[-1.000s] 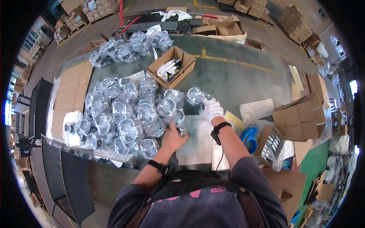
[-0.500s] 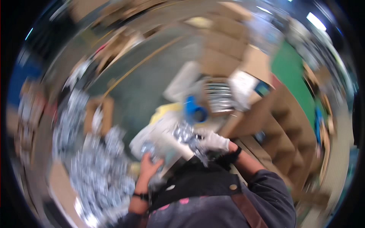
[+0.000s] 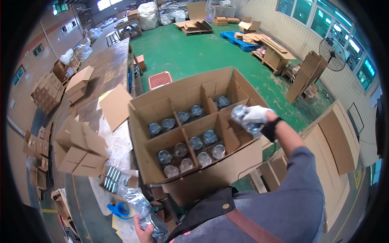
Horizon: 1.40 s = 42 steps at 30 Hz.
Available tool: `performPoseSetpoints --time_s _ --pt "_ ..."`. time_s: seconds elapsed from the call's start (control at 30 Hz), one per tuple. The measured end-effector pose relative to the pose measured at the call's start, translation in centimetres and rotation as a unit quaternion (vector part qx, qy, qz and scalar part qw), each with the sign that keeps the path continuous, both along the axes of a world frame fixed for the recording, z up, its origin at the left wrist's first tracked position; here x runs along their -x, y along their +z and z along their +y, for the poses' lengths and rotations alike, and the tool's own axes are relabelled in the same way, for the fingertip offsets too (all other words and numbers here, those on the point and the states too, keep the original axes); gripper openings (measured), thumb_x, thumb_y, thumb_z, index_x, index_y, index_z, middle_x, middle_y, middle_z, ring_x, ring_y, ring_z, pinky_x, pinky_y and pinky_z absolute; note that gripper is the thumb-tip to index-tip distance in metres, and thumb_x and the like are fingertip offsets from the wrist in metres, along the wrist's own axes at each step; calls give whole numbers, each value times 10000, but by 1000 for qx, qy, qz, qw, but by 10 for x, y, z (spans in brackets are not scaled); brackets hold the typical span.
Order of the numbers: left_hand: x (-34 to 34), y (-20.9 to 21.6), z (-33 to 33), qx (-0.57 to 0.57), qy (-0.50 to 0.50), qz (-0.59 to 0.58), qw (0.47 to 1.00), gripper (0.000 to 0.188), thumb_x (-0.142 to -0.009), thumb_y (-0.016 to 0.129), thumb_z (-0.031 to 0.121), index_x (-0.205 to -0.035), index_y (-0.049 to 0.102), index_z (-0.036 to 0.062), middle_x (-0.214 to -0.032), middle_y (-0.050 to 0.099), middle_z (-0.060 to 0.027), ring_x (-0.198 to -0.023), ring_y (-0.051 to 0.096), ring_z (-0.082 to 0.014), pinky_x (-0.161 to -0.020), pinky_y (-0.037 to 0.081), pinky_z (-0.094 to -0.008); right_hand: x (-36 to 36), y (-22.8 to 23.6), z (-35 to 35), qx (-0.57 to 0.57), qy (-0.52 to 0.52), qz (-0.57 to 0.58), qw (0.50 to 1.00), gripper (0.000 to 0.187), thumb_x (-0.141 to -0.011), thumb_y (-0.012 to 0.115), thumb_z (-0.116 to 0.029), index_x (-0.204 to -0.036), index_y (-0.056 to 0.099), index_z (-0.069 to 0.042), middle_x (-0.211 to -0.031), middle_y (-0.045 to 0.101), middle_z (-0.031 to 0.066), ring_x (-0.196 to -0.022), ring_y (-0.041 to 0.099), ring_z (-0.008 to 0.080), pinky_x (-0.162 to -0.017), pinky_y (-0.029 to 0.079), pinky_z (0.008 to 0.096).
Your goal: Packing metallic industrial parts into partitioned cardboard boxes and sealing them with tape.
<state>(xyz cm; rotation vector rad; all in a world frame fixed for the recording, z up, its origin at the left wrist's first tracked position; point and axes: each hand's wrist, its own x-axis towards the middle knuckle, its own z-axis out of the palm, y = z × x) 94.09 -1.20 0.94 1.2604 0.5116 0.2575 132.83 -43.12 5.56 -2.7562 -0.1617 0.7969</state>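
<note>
A large open carton [image 3: 184, 90] with cardboard dividers stands in front of me. Several clear, round-ended glass jars [image 3: 180, 150] stand in its compartments, in the near left, near middle and far rows. My right hand [image 3: 259, 114], in a white glove, is closed round clear glass jars [image 3: 240, 113] in plastic wrap, above the right-hand compartments. The jars' lower part is slightly blurred. At the lower left, my bare left hand [image 3: 144, 231] grips a plastic-wrapped bundle of clear jars [image 3: 142, 206], held outside the carton, near the table; part of the fingers is hidden.
A long table [image 3: 107, 65] on the left bears cardboard, a small box of lids [image 3: 111, 178] and a blue tape dispenser [image 3: 120, 210]. A red crate [image 3: 160, 79] lies on the green floor. Flattened cardboard [image 3: 320, 162] leans at the right; a fan [image 3: 332, 54] stands beyond.
My view has swung from the cluttered worktable to the divided carton. My right hand has moved from the wrapped jars near my body to above the carton; my left now grips a wrapped bundle.
</note>
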Motion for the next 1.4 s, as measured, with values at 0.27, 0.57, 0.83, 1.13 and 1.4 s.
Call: performPoseSetpoints --time_s 0.27,0.57,0.83,1.13,1.4 --pt "-118 23 -99 57 6 17 998 780 -615 801 297 -1237 415 28 -990 593 -94 -859 601 -168 -772 487 -281 -60 -244 36 -9 129 127 983 536 -711 681 -410 -1147 654 -101 -1218 604 178 -1114 573 317 -922 463 381" --pt "-271 36 -146 -65 -383 89 917 617 -737 784 150 -1246 450 52 -1074 540 -45 -951 525 -106 -829 445 -280 -80 -153 -15 -9 142 122 982 551 -707 710 -467 -1031 679 -22 -1035 667 202 -970 638 348 -849 493 407" --pt "-456 -107 -319 -79 -494 298 813 647 -738 741 352 -1196 505 -37 -1060 603 -156 -905 630 -248 -702 548 -399 8 -6 -135 -628 -355 -274 636 289 -963 516 -165 -1186 540 17 -1006 633 144 -837 655 214 -732 542 323" --pt "-426 -224 -431 -443 -533 331 641 1090 -799 605 561 -1478 -32 -7 -1471 236 -204 -1327 310 -395 -1065 312 -457 194 -83 -214 -431 -672 -248 549 239 -927 572 -156 -1103 562 4 -927 647 112 -731 637 176 -656 533 285" --pt "-420 -225 -422 -694 -579 116 412 996 -825 519 649 -1515 57 98 -1423 301 -178 -1210 397 -299 -958 366 -455 146 -85 -167 -466 -543 -189 673 224 -931 551 -116 -1102 581 26 -914 668 104 -758 642 147 -694 525 267"
